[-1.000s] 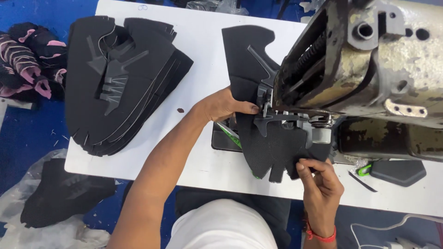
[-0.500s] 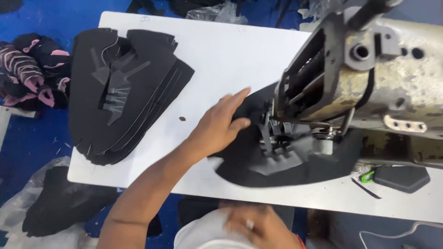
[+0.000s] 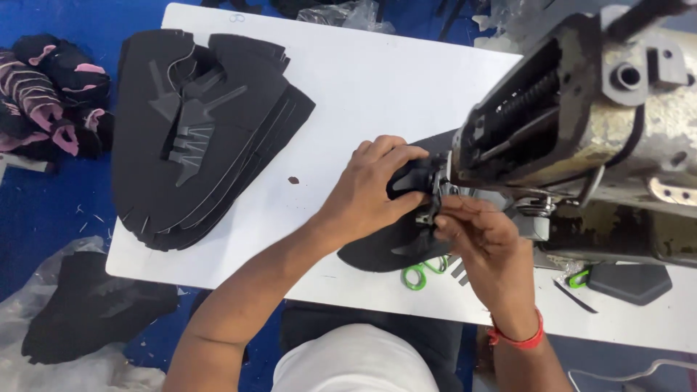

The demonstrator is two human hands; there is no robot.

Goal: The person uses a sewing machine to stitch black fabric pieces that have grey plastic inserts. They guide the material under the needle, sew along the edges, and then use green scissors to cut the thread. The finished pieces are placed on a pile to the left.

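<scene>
- We've got our left hand [image 3: 367, 192] curled down over the black cut piece [image 3: 381, 250], fingers bent and pinching its upper edge right at the front of the sewing machine [image 3: 581, 123].
- Our right hand [image 3: 483, 243] comes in from below, fingers partly closed, gripping the same piece close under the machine's needle area; whether it has hold of anything else there, we can't tell.
- The piece lies on the white table [image 3: 377, 80], between our two hands, its far edge tucked under the machine head.
- Its long axis seems to run from lower left to upper right, the rounded end toward us and the narrower end pointing into the machine; much of it is hidden by our hands.
- Risk, as we judge it: both sets of fingertips sit very near the needle, so a slip could catch one.
- The soft piece could also buckle or skew under the foot and throw the seam off.
- Green-handled snips [image 3: 420, 274] lie just beside the piece's near edge, and could snag it.
- A stack of black pieces [image 3: 203, 138] sits well apart, on the left.
</scene>
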